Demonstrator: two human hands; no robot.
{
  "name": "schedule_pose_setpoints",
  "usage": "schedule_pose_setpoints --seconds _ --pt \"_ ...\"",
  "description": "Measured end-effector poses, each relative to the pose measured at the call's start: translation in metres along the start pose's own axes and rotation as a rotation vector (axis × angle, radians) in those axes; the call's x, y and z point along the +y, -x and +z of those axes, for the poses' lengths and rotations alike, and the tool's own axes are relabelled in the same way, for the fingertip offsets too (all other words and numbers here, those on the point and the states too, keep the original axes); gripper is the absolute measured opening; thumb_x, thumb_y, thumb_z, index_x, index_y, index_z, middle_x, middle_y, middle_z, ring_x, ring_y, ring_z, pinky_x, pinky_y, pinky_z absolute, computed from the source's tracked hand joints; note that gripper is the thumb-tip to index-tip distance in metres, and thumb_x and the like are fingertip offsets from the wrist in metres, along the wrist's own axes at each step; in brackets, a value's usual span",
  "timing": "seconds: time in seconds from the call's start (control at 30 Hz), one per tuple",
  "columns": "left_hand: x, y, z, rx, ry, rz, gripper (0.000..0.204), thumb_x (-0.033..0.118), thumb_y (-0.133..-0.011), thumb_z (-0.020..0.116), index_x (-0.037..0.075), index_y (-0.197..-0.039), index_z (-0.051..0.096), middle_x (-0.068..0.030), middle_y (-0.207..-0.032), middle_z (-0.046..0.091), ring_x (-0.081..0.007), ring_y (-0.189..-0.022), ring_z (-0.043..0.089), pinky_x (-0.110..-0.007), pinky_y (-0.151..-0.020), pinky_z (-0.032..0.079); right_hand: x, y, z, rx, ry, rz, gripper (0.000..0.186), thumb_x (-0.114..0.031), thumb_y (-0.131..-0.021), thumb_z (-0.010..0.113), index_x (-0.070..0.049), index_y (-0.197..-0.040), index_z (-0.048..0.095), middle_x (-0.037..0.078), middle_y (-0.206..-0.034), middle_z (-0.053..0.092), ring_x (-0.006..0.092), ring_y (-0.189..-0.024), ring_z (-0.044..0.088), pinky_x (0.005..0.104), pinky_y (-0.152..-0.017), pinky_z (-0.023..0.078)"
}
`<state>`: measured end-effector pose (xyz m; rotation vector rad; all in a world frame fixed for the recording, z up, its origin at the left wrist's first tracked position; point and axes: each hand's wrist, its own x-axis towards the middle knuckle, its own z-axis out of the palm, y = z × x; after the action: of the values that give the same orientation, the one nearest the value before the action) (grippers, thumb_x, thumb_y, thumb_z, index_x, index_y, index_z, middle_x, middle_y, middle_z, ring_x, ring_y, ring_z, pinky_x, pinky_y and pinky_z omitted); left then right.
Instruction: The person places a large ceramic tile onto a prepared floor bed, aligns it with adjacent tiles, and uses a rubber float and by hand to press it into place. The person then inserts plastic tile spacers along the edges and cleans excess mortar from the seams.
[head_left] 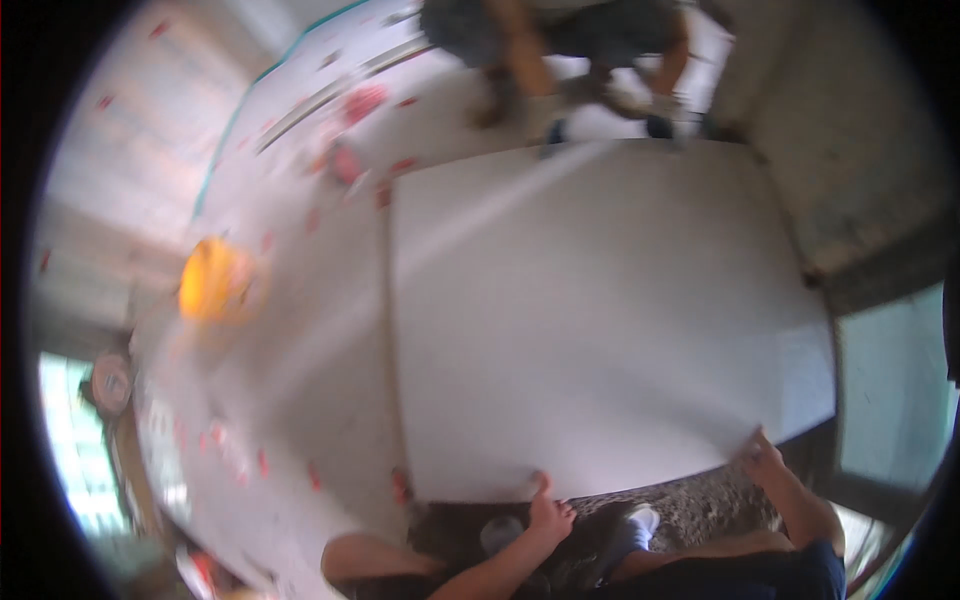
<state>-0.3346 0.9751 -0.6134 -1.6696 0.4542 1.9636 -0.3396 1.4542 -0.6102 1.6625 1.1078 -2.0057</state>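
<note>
A large, pale, glossy floor tile [600, 310] spans the middle of the head view. My left hand [550, 515] is closed on its near edge, the thumb lying on the top face and the fingers curled at the rim. Near the tile's right corner, my right hand [765, 460] grips the same edge with its thumb on top. The undersides of both grips are hidden. Across from me, a crouching co-worker's gloved hands [665, 108] are at the far edge, where blurred dark objects hide their exact hold.
Pale tiles [310, 370] with several red pieces along their joints lie to the left. A blurred yellow object [210, 282] rests there. Rough dark ground [700, 505] shows below the near edge. A wall [850, 150] stands close on the right, and a long straight bar [340, 92] lies far left.
</note>
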Motion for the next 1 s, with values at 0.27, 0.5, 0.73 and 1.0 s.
schedule_pose_setpoints --seconds 0.27,0.5,0.73,1.0 --pt "-0.001 0.003 0.011 0.087 -0.037 0.082 0.053 0.065 -0.08 0.061 0.014 -0.094 0.054 0.0019 -0.069 0.032 -0.0102 -0.05 0.023 -0.028 -0.047 0.021 -0.003 -0.027 -0.026 -0.03 0.083 -0.061 0.052 -0.049 -0.085 0.065 -0.009 -0.116 0.057 0.006 -0.11 0.056 0.0146 -0.091 0.056 0.0241 -0.062 0.049" --pt "-0.006 0.006 0.024 0.185 -0.022 0.05 0.053 0.064 -0.078 0.063 0.014 -0.085 0.05 0.0006 -0.067 0.033 -0.0111 -0.05 0.024 -0.029 -0.05 0.024 -0.015 -0.032 -0.037 -0.036 0.047 -0.115 0.05 -0.046 -0.086 0.065 -0.008 -0.117 0.057 0.003 -0.111 0.059 0.0142 -0.1 0.057 0.0239 -0.082 0.05" --pt "-0.01 -0.011 0.011 0.109 0.003 0.065 0.052 0.065 -0.077 0.063 0.015 -0.084 0.051 0.0012 -0.064 0.033 -0.0111 -0.05 0.025 -0.028 -0.048 0.023 -0.016 -0.015 -0.011 -0.007 0.181 -0.061 0.047 -0.051 -0.078 0.071 -0.01 -0.1 0.061 0.002 -0.08 0.06 0.0126 -0.061 0.053 0.0229 -0.046 0.041" --pt "-0.01 -0.009 0.022 0.162 -0.038 0.107 0.062 0.07 -0.074 0.063 0.009 -0.084 0.054 0.0002 -0.062 0.037 -0.0111 -0.046 0.032 -0.029 -0.041 0.025 -0.021 -0.032 -0.035 0.052 0.163 -0.062 0.048 -0.054 -0.079 0.069 -0.012 -0.099 0.059 0.002 -0.078 0.057 0.0112 -0.057 0.048 0.0235 -0.041 0.034"
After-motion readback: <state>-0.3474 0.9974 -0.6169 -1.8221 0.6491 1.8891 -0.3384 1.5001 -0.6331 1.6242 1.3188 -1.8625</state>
